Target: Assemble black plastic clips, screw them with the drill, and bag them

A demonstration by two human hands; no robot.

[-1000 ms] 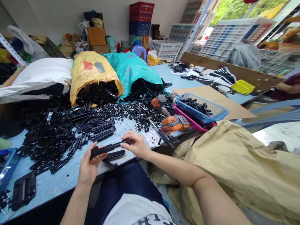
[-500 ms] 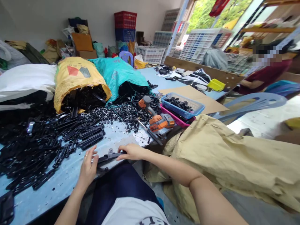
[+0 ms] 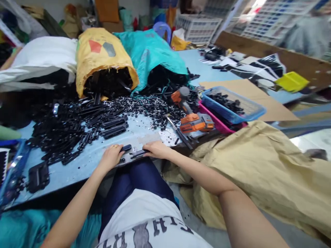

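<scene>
Before us on the table (image 3: 68, 175), a left sack (image 3: 46, 51), middle sack (image 3: 103, 48) and right sack (image 3: 155, 51) lie side by side, mouths towards us. We have heaped parts (image 3: 57, 132) in front at left, small hardware (image 3: 144, 106) centre. The power tool (image 3: 193, 123) lies right of that; farther right, an upper basket (image 3: 254, 116) sits on a lower basket (image 3: 219, 126), cardboard (image 3: 275, 108) beyond. At the near edge, a bar (image 3: 137, 154) lies between our left hand (image 3: 110, 159) and right hand (image 3: 156, 150).
</scene>
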